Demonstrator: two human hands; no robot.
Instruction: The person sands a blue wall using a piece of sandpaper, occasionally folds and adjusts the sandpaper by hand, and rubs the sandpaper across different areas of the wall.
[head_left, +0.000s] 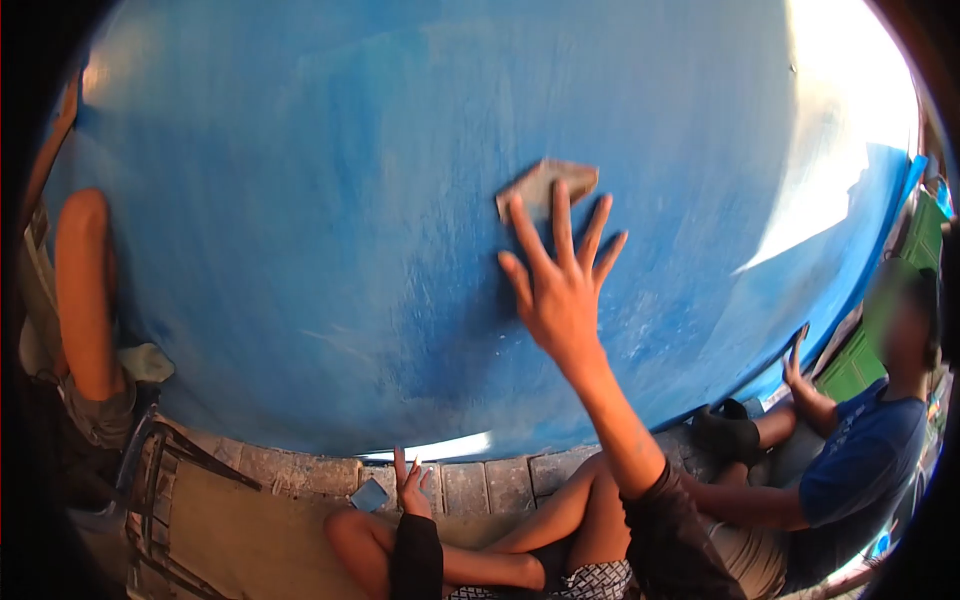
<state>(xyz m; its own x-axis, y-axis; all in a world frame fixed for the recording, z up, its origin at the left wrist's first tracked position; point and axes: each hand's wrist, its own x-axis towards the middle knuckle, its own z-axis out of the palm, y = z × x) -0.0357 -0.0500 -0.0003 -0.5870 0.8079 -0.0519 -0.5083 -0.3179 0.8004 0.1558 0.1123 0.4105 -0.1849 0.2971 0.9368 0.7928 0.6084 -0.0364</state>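
My right hand (566, 300) is raised against a large blue painted surface (300, 200). Its fingers are spread, and their tips press a brownish folded piece of sandpaper (538, 188) flat on the paint. Low down, by my bent knee, is my left hand (412, 488), fingers apart and pointing up, with nothing visible in it. A small blue-grey piece (370, 495), perhaps another sandpaper scrap, lies just left of that hand.
At the right sits another person in a blue shirt (865, 450), one hand (795, 365) on the same surface. Another person's bent leg (85, 300) shows at the left, near a dark metal frame (150, 470). Paving bricks (480, 488) run along the surface's base.
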